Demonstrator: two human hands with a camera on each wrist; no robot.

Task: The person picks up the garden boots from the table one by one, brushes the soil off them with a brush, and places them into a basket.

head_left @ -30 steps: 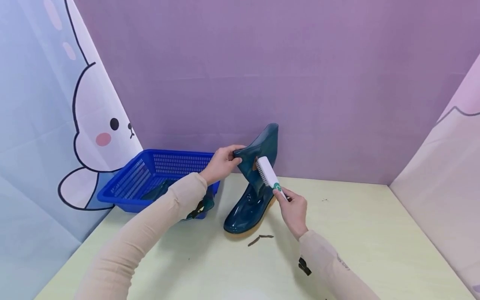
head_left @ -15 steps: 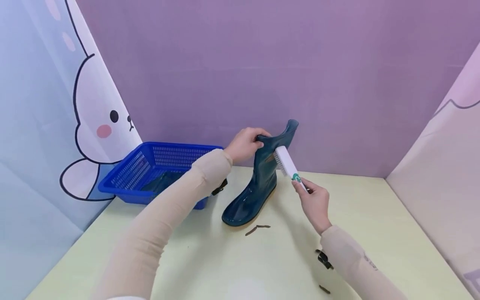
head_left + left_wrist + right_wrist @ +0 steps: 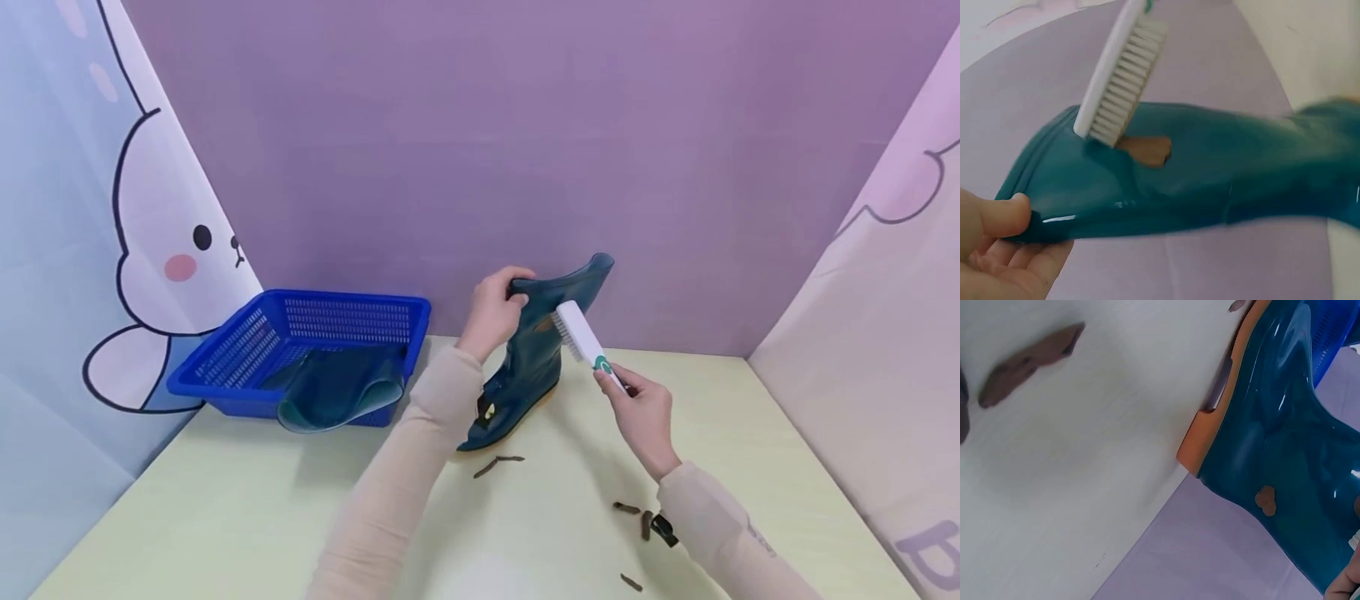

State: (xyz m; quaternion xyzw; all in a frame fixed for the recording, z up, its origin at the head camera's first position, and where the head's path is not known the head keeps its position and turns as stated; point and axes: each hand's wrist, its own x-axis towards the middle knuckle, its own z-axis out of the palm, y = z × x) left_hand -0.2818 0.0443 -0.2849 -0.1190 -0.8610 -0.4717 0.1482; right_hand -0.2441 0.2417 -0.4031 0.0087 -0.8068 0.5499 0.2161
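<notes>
A dark teal rain boot (image 3: pixel 536 358) stands on its orange sole, its shaft leaning right. My left hand (image 3: pixel 495 312) pinches the boot's top rim, thumb on the outer face in the left wrist view. My right hand (image 3: pixel 641 417) grips the handle of a white brush (image 3: pixel 581 329) with a green band. Its bristles (image 3: pixel 1125 84) meet the upper shaft beside a brown patch (image 3: pixel 1147 150). Another brown spot (image 3: pixel 1266 500) is on the shaft above the heel. My left sleeve and wrist strap hide part of the boot's toe in the head view.
A blue plastic basket (image 3: pixel 187 385) stands at the left with a second teal boot (image 3: pixel 341 383), its opening hanging over the front rim. Several brown pieces (image 3: pixel 626 507) lie on the pale table (image 3: pixel 750 467). A purple backdrop (image 3: pixel 675 167) rises behind.
My left hand has moved right, and the boot's shaft, buckled a second ago, is straighter. The brush moved right with it. More brown pieces show near my right sleeve.
</notes>
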